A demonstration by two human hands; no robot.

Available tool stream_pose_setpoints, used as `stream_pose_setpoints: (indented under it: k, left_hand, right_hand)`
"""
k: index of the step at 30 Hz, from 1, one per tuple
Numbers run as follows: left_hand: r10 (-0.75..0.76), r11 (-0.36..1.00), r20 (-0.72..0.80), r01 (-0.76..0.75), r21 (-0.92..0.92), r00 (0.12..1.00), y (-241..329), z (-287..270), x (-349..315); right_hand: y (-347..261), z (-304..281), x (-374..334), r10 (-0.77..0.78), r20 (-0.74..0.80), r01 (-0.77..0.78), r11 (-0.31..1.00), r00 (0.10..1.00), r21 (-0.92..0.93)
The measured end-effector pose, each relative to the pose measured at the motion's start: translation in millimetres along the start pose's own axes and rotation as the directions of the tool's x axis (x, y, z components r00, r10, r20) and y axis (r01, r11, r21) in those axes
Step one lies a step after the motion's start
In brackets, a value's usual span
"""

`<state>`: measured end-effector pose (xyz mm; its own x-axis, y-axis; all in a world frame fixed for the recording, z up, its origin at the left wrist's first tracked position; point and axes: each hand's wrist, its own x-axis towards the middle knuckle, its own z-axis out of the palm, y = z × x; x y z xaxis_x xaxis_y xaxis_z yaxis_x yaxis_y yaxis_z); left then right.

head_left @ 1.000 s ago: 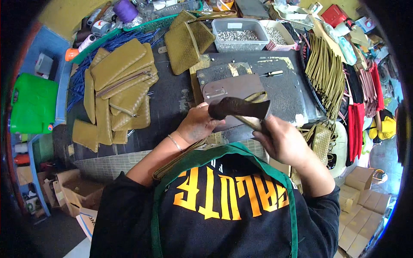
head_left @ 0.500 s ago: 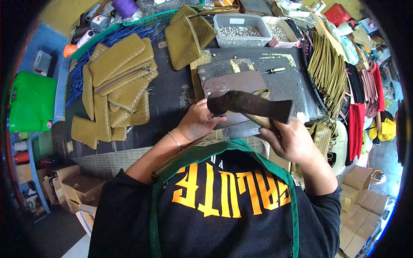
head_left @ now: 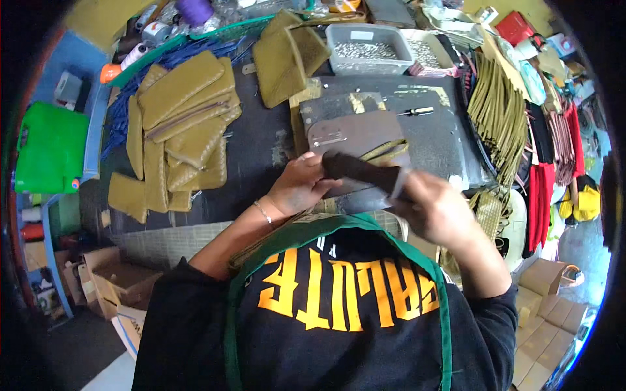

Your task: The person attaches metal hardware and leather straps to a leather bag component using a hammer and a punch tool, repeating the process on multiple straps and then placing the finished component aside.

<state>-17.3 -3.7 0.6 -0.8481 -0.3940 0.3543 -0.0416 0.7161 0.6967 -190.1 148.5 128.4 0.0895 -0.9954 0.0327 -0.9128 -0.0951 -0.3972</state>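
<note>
Right now both hands hold one dark brown leather piece (head_left: 362, 171) just above the middle of the frame. The left hand (head_left: 297, 186) pinches its left end with bent fingers. The right hand (head_left: 437, 212) is curled around its right end, and that end is hidden inside the grip. The piece is long and thin. Its long line runs from upper left down to lower right, from one hand to the other. So it lies between the hands, and each hand touches one end. The left hand sits a bit higher in the frame and the right hand a bit lower.

Under the piece lies a dark work board (head_left: 417, 140) with a brown flat leather panel (head_left: 355, 133) on it. A small screwdriver (head_left: 417, 111) lies on the board, up and to the right of the hands.

To the upper left sits a pile of olive-yellow woven pouches (head_left: 179, 130). Near the top edge stands a clear tub of small metal bits (head_left: 368, 52). On the right side hang olive straps (head_left: 499, 107) and some red ones. A bright green box (head_left: 49, 150) is at the far left.
</note>
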Motion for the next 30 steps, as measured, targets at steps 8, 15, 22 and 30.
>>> stream_pose_setpoints:
  k: [8,15,22,30]
  left_hand:
    - [-0.116,0.987,0.030,0.119,-0.105,0.993,1.2,-3.2,-3.0]
    - [-0.684,0.380,-0.064,0.280,-0.881,0.727,-10.2,3.1,-10.5]
    - [-0.624,0.600,0.171,0.607,-0.521,0.763,-24.0,1.1,-20.7]
    - [-0.591,0.533,0.171,0.540,-0.651,0.789,-16.4,-1.5,-22.8]
  right_hand:
    - [129.8,8.3,19.0,0.287,-0.540,-0.422,0.895,0.791,-0.144]
    - [225.1,75.8,20.0,0.554,-0.467,-0.721,0.593,0.689,-0.358]
    - [240.1,84.2,27.4,0.642,-0.418,-0.766,0.523,0.643,-0.374]
    - [268.1,70.9,39.3,0.689,-0.384,-0.787,0.501,0.614,-0.360]
